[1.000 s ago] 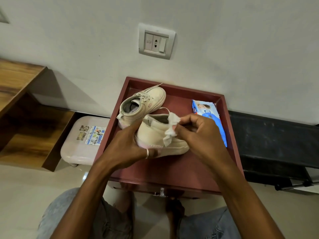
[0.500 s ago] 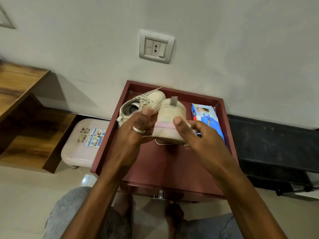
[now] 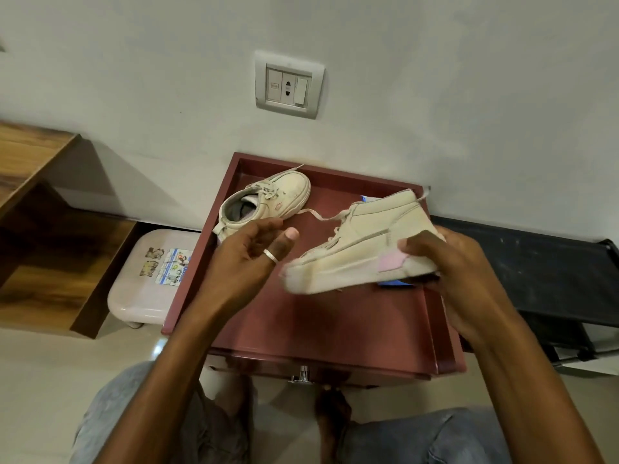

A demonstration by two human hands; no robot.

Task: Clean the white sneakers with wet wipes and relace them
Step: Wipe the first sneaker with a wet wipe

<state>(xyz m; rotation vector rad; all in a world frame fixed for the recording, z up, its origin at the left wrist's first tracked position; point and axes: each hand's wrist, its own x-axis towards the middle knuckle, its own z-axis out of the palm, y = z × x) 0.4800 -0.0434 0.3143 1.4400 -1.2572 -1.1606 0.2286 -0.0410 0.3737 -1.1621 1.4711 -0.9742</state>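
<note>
My right hand (image 3: pixel 449 272) grips a white sneaker (image 3: pixel 358 249) by its heel and holds it on its side above the red tray (image 3: pixel 301 323), toe pointing left, a loose lace trailing from it. My left hand (image 3: pixel 248 259) hovers just left of the toe with fingers relaxed and holds nothing. A second white sneaker (image 3: pixel 268 202), laced, stands at the back left of the tray. The blue wet wipes pack (image 3: pixel 395 283) is mostly hidden behind the held shoe. No wipe shows in either hand.
The tray sits against a wall with a socket plate (image 3: pixel 288 84). A white plastic stool (image 3: pixel 150 276) and a wooden shelf (image 3: pixel 40 229) stand to the left, a black rack (image 3: pixel 542 279) to the right. My knees are below the tray.
The held sneaker has turned from heel-towards-me to side-on and shifted right. My left hand has let go of it. The wipe seen a second ago is out of sight.
</note>
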